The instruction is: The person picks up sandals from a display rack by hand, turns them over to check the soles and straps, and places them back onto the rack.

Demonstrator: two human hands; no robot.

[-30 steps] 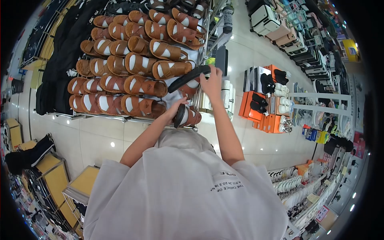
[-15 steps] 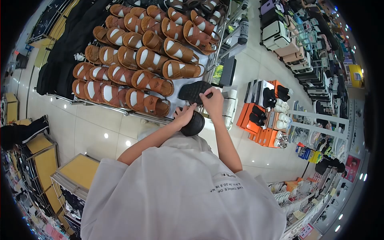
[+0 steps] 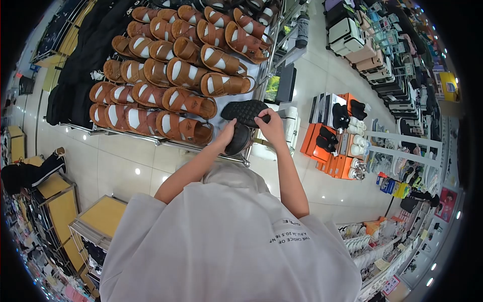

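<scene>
Black, patterned tread now faces the camera on the raised shoe, just above the centre of the frame; a second ago this shoe was held nearly edge-on, so the turn has brought its underside into view and hidden the upper. The right hand is closed in a pinch on the shoe's right-hand end, thumb and fingers at the rim of the sole, while the other end points towards the left of the frame. The left hand, partly curled, is at the left side of a lower shoe, with its upper fingertips close to the raised shoe's near edge; whether they touch that edge, and how firmly the hand grips the lower shoe, I cannot tell. The lower shoe has turned too: its upper and white filling showed a second ago, and mostly dark sole shows now. Both shoes are at the right front corner of the worktop, with the rows of brown sandals just beside them, filling the upper left of the frame. Orange shoe boxes stand well apart, right of centre.
</scene>
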